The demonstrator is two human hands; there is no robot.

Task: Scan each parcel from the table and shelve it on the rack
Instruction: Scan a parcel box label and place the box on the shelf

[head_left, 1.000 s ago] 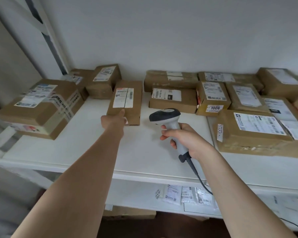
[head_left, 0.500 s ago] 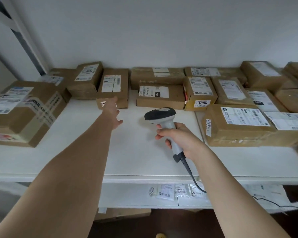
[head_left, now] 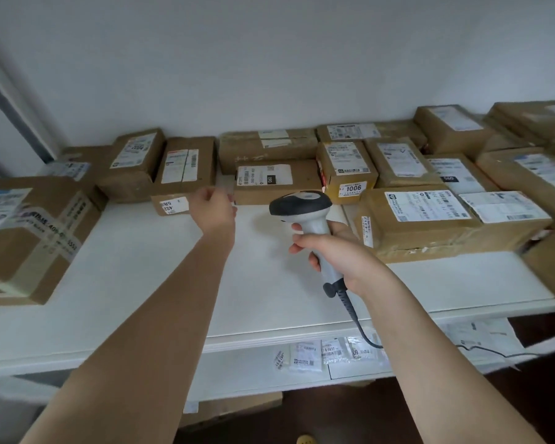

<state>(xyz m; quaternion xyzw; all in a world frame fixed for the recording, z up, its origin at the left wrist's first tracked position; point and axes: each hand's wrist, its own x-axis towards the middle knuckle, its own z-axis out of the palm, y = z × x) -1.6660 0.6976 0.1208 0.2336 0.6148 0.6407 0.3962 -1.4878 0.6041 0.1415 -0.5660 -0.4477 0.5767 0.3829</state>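
A long brown parcel (head_left: 186, 169) with a white label lies at the back of the white rack shelf (head_left: 141, 267), between other boxes. My left hand (head_left: 213, 209) hovers just in front of its right corner, fingers loosely curled, holding nothing. My right hand (head_left: 337, 257) grips the handle of a grey and black barcode scanner (head_left: 302, 208), whose head points toward the back row. Its cable runs down over the shelf edge.
Several brown parcels line the back wall and fill the right side, including a yellow-tagged box marked 1006 (head_left: 346, 169) and a large flat box (head_left: 430, 222). A big taped box (head_left: 29, 232) sits at the left. White mailers (head_left: 321, 352) lie on the lower shelf.
My left hand pushed the long parcel back into the row, then let go and drew slightly away. The view has swung to the right.
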